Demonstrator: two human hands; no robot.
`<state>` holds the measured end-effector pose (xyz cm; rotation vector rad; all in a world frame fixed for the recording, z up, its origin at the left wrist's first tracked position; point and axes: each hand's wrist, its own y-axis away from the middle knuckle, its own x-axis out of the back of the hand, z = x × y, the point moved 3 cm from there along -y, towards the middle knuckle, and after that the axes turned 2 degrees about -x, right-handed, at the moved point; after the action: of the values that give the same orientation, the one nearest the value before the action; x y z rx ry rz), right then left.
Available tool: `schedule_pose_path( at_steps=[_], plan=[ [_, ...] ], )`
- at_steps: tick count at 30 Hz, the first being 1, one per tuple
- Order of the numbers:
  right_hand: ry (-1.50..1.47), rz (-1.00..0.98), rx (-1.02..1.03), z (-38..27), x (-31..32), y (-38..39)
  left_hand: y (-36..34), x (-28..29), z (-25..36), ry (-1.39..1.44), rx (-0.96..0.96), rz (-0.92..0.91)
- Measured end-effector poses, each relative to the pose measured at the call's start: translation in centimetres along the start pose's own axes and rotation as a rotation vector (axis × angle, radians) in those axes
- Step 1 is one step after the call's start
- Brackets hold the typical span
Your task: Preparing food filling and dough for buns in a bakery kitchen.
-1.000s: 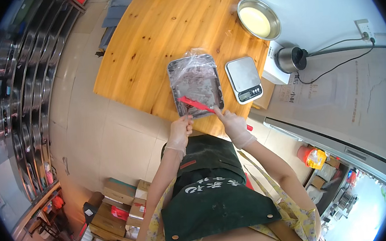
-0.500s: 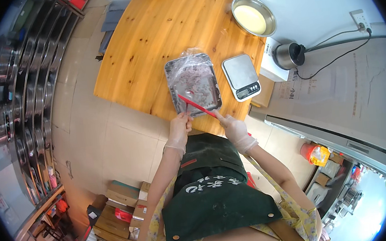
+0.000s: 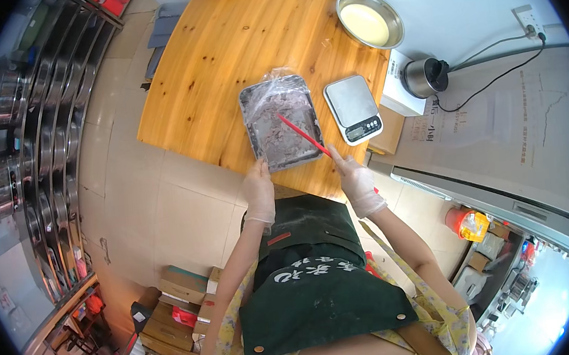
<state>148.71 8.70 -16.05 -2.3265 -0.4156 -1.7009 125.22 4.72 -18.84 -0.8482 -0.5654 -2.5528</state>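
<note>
A dark rectangular tray (image 3: 320, 148) lies at the table's near edge, holding a patchy purplish-grey layer (image 3: 282, 129). Crumpled clear plastic film (image 3: 276, 92) covers its far end. My left hand (image 3: 257, 188), in a clear glove, is closed at the tray's near left corner; whether it grips rim or film is hard to see. My right hand (image 3: 358, 179), also gloved, is closed around a long, slim red stick-like tool (image 3: 304, 135). This tool slants up to the left, its tip over the middle of the layer.
A digital kitchen scale (image 3: 353, 109) stands right of the tray. Beyond it, a steel bowl (image 3: 398, 31) of pale yellow liquid sits at the table's far right corner. A metal pot-like appliance (image 3: 421, 77) with a cord is by the wall, above a white box (image 3: 407, 96).
The red tool's tip has moved away from me over the tray, and my right hand has shifted right. My left hand has moved left, from the tray's near edge to its corner.
</note>
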Motion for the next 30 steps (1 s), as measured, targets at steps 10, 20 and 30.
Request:
schedule_pose_path(
  at_steps=[10,20,30],
  plan=[
    [0.077,0.025,0.321,-5.2,3.4,-0.3,-0.7,-0.7,-2.7,0.243,-0.152,0.231],
    [0.023,-0.08,0.133,-0.6,0.4,-1.7,1.2,1.6,1.4,-0.302,-0.285,0.136],
    [0.136,-0.039,0.282,-2.2,1.2,-2.8,0.9,2.0,1.9,-0.604,-0.602,0.161]
  ],
)
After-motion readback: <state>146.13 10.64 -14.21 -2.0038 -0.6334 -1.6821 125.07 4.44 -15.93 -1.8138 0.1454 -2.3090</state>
